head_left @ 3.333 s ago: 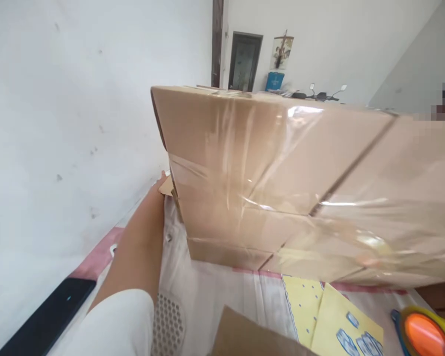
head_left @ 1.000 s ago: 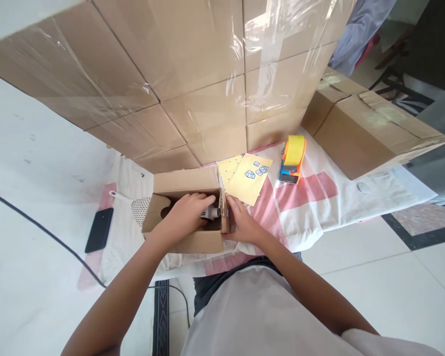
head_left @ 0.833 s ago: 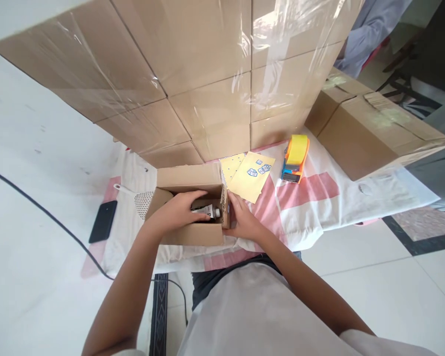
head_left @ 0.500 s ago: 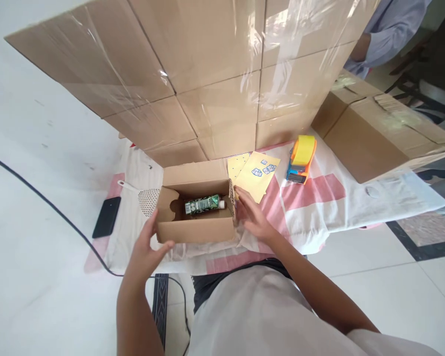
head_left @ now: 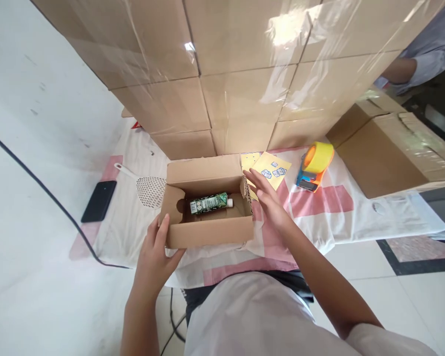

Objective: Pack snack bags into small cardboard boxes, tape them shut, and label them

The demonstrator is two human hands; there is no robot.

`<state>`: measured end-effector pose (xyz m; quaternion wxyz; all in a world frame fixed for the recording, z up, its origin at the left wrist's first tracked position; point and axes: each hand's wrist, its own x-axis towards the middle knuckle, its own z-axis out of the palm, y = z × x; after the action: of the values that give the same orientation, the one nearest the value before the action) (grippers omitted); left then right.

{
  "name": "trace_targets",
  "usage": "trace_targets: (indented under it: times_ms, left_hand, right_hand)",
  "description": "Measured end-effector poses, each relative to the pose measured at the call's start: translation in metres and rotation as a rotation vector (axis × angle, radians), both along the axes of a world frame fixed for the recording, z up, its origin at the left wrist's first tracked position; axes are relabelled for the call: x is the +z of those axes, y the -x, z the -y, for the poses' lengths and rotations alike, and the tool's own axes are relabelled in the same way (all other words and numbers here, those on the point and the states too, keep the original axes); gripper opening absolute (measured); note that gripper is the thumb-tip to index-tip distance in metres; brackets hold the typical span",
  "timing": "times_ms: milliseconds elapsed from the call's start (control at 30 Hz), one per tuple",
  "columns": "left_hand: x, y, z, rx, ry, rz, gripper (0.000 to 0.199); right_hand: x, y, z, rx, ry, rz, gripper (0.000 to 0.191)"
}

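Observation:
An open cardboard box (head_left: 210,234) stands on the cloth-covered table in front of me. Inside it lies a green tube (head_left: 209,203) with a white cap, pointing right. My left hand (head_left: 158,252) holds the box's near left corner, thumb at the front wall and fingers at the left side. My right hand (head_left: 265,194) is beside the box's right end, fingers spread and fingertips near its raised right flap; nothing is held in it. Yellow printed cards (head_left: 270,168) lie behind my right hand.
Stacked taped cartons (head_left: 241,104) rise behind the box. A tape dispenser (head_left: 315,165) and another carton (head_left: 389,153) are at the right. A perforated white scoop (head_left: 151,191) and a black phone (head_left: 99,201) lie left. A person's arm (head_left: 400,70) shows at top right.
The camera view has shifted, with the stacked cartons looming larger. My right hand's fingers have spread and moved slightly off the box's right end. My left hand stays at the left corner.

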<state>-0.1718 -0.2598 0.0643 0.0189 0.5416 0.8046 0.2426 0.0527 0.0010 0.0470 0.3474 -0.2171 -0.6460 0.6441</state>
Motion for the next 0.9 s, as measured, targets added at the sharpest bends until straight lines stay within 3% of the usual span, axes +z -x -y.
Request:
trace_targets:
  times_ms: [67, 133, 233, 300, 400, 467, 633, 767, 900]
  left_hand:
    - [-0.005, 0.0, 0.005, 0.002, -0.016, 0.035, 0.087]
    - [-0.007, -0.001, 0.01, -0.005, -0.032, 0.071, 0.083]
    - [0.001, -0.005, 0.013, 0.043, -0.086, 0.099, 0.071]
    - [0.009, -0.008, 0.009, 0.159, -0.125, 0.153, 0.068]
    - [0.022, -0.012, -0.007, 0.352, -0.129, 0.168, 0.071]
    - [0.028, -0.014, -0.022, 0.388, -0.158, 0.109, 0.071]
    - [0.034, -0.017, -0.053, 0.274, -0.388, -0.043, 0.044]
    - [0.033, -0.012, -0.062, 0.111, -0.353, -0.165, 0.016]
    - [0.027, -0.006, -0.06, 0.051, -0.334, -0.181, 0.012]
  right_hand:
    - [-0.001, 0.019, -0.011, 0.045, 0.023, 0.019, 0.078]
    - [0.001, 0.034, -0.016, 0.036, 0.012, 0.0, 0.08]
    - [0.005, 0.043, -0.014, 0.0, -0.08, -0.106, 0.055]
    - [0.006, 0.04, -0.01, 0.005, -0.167, -0.144, 0.046]
    - [0.004, 0.034, -0.006, 0.017, -0.201, -0.116, 0.027]
    - [0.002, 0.033, -0.006, 0.014, -0.175, -0.111, 0.017]
    - [-0.001, 0.037, -0.007, 0.049, -0.129, -0.176, 0.019]
    - [-0.004, 0.037, -0.006, 0.047, -0.136, -0.177, 0.02]
    - [-0.005, 0.037, -0.005, 0.044, -0.175, -0.187, 0.029]
